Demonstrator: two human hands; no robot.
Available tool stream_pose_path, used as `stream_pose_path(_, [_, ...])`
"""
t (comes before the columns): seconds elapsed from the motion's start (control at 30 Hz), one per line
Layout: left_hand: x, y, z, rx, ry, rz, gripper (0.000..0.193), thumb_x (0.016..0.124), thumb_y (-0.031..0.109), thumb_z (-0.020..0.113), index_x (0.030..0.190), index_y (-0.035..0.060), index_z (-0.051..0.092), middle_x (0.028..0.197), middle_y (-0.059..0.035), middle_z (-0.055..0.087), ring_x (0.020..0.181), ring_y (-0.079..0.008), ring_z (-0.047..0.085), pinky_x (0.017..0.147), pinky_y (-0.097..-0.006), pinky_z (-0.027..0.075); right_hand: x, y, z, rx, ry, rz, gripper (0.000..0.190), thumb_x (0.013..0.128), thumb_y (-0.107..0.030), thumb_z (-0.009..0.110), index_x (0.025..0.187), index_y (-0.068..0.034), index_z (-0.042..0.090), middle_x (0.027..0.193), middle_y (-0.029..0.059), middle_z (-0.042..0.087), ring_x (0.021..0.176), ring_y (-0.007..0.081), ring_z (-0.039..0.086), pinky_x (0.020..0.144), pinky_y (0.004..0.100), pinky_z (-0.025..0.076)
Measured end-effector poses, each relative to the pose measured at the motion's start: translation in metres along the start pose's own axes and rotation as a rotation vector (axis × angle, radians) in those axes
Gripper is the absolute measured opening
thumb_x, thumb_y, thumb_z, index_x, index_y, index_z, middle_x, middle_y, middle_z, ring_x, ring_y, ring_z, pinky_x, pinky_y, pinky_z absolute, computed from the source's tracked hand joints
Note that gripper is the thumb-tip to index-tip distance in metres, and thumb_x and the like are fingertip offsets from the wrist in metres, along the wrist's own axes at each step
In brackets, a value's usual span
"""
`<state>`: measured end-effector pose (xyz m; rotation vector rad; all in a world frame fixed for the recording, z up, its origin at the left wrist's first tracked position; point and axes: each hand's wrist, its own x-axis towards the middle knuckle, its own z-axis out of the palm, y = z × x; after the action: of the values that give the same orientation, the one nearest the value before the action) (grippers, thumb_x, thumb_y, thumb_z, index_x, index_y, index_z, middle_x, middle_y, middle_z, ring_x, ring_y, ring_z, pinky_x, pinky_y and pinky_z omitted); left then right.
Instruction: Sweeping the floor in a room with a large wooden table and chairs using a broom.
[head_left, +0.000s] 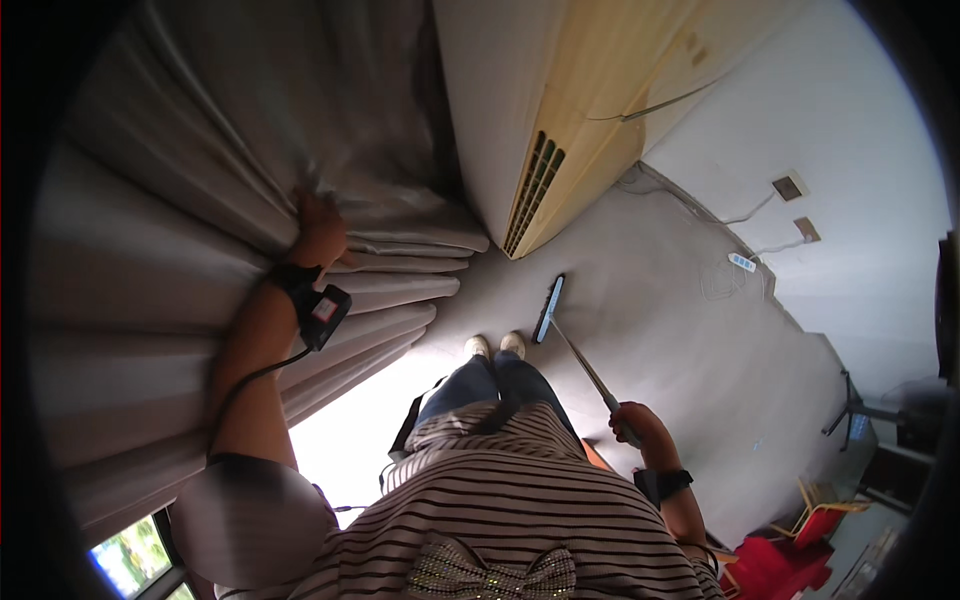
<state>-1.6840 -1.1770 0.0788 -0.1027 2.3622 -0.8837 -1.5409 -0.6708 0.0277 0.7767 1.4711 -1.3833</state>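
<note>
My left hand (321, 225) is against a grey-brown curtain (172, 225) that hangs in deep folds. Blur and cloth hide its fingertips, so whether it grips the fabric is unclear. Creases run through the curtain around it. In my right hand (636, 421) is the grey grip of a long-handled floor brush (581, 352). The brush's narrow light-blue head (552, 309), dark along one side, rests on the floor just ahead of my shoes (513, 344).
A tall cream floor-standing air conditioner (570, 142) stands beside the curtain. A white power strip (742, 262) and loose cables lie by the wall, below a socket (789, 186). Red-seated chairs (817, 526) and a black stand (849, 409) are at the right.
</note>
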Motion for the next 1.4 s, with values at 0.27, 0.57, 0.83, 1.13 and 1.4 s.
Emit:
stream_pose_path(0.27, [-0.139,-0.01,0.146,-0.121,-0.06,-0.264,0.041,0.075,0.018,0.037,0.113,0.0008,0.036,0.11,-0.019,0.039,0.107,-0.032,0.031,0.091,-0.0503,0.006,0.014,-0.075,0.011,-0.542,-0.095,0.05,0.017,0.06,-0.007,0.052,0.073,0.0,0.044,0.05,0.006,0.045,0.039,0.0131,0.043,0.033,0.0244,0.034])
stream_pose_path(0.57, [-0.293,-0.013,0.273,0.029,0.107,-0.509,0.043,0.072,0.019,0.041,0.11,-0.0008,0.039,0.102,-0.0201,0.045,0.105,-0.0313,0.033,0.094,-0.047,0.004,0.015,-0.13,0.049,-0.376,-0.272,0.058,0.024,0.059,-0.004,0.052,0.081,0.004,0.047,0.054,0.0049,0.044,0.041,0.0109,0.042,0.034,0.021,0.032])
stream_pose_path(0.83, [-0.237,-0.042,0.109,-1.194,-0.248,-0.229,0.061,0.06,0.022,0.064,0.113,0.0136,0.036,0.1,-0.0112,0.047,0.095,-0.0261,0.043,0.081,-0.0378,0.033,0.034,-0.168,0.124,-0.52,-0.217,-0.134,0.021,0.058,-0.003,0.05,0.079,0.003,0.047,0.054,0.0047,0.043,0.043,0.0109,0.042,0.034,0.0214,0.032])
stream_pose_path(1.13, [-0.191,-0.087,0.077,-0.534,0.693,-0.426,0.054,0.061,0.009,0.056,0.112,0.015,0.038,0.111,-0.0049,0.036,0.1,-0.0208,0.037,0.079,-0.0341,0.031,0.114,-0.185,0.231,-0.085,-0.401,-0.391,0.006,0.063,-0.007,0.048,0.06,-0.003,0.045,0.05,0.0042,0.043,0.04,0.016,0.041,0.037,0.0257,0.033])
stream_pose_path(1.4, [-0.175,-0.1,0.096,-0.363,0.719,-0.304,0.045,0.062,0.006,0.048,0.106,0.0131,0.045,0.107,-0.0046,0.041,0.093,-0.0176,0.044,0.07,-0.0289,0.041,0.286,-0.188,0.322,0.055,-0.15,-0.229,0.017,0.069,-0.023,0.047,0.071,-0.006,0.05,0.063,0.0054,0.047,0.057,0.0178,0.046,0.049,0.0308,0.035])
